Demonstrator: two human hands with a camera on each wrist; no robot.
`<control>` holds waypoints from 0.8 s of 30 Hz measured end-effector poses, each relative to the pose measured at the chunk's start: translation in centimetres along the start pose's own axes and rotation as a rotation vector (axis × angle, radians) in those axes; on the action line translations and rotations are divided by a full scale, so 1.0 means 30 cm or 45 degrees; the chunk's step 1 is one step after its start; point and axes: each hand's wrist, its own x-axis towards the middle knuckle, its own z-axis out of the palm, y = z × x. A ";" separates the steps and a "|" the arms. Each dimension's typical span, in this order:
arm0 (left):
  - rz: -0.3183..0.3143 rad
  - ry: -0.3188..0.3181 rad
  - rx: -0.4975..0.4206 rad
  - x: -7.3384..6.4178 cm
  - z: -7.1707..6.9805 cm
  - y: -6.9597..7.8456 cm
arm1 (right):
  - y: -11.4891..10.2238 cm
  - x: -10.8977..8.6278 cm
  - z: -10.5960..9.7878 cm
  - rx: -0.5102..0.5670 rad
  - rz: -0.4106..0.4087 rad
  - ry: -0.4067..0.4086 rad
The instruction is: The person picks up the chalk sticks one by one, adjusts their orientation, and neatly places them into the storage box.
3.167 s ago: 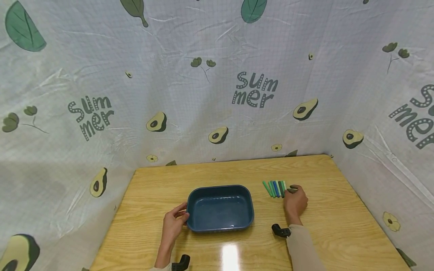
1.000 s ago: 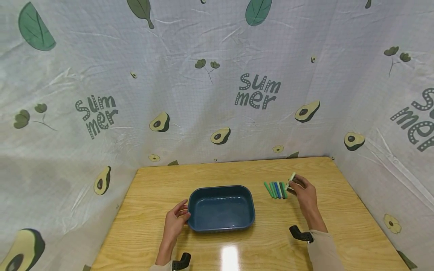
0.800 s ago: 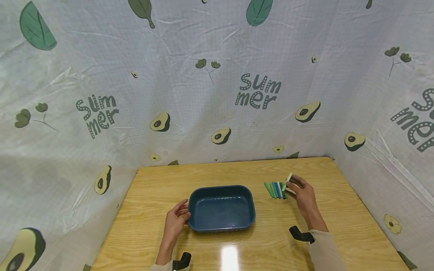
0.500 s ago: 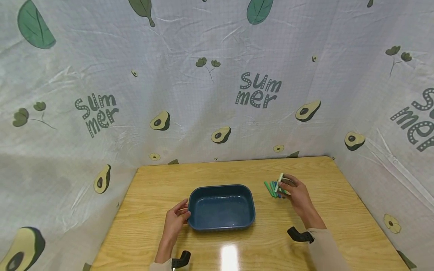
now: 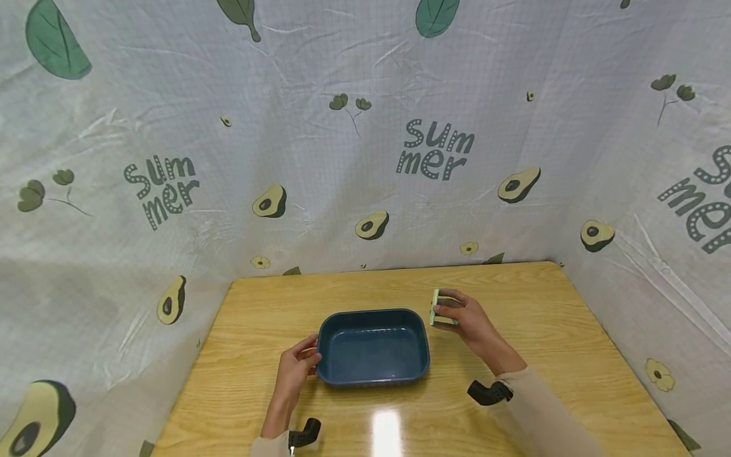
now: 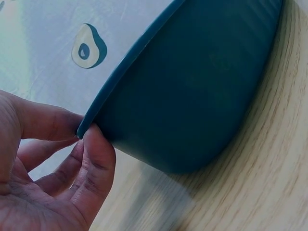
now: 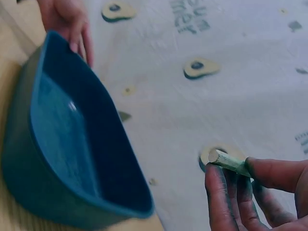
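My left hand (image 5: 294, 368) pinches the left rim of a deep blue rectangular dish (image 5: 419, 374); in the left wrist view, the dish's outer wall (image 6: 178, 91) curves down from the pinched rim. Up and to the right of the dish, my right hand (image 5: 471, 320) holds a pale green chalk stick (image 5: 434, 308) between thumb and fingertips. The right wrist view shows the flat round end of this chalk (image 7: 226, 161) pointing towards the dish, and dark smudges on the fingers. More chalk on the table is mostly hidden behind the right hand, with a bit of green (image 5: 455, 322) between the fingers.
The wooden table (image 5: 257, 317) reaches back to a white printed cloth (image 5: 320, 178) hung on several sides. A bright light reflection lies on the table in front of the dish. Each wrist wears a black camera mount, such as the right mount (image 5: 490, 393).
My right hand has picked up the pale chalk from the right end of the row, lifted it and carried it left over the other sticks, close to the dish. My left hand stays at the rim.
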 end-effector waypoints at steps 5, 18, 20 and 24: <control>-0.016 -0.018 -0.012 0.015 -0.002 0.002 | -0.003 0.015 0.068 0.005 0.031 -0.074; 0.004 -0.018 -0.006 0.032 -0.005 -0.002 | 0.033 0.072 0.241 0.013 0.157 -0.098; 0.014 -0.010 -0.002 0.033 -0.005 -0.001 | 0.043 0.079 0.262 0.012 0.166 -0.112; 0.013 -0.002 -0.002 0.040 -0.006 -0.003 | 0.064 0.093 0.301 0.009 0.185 -0.124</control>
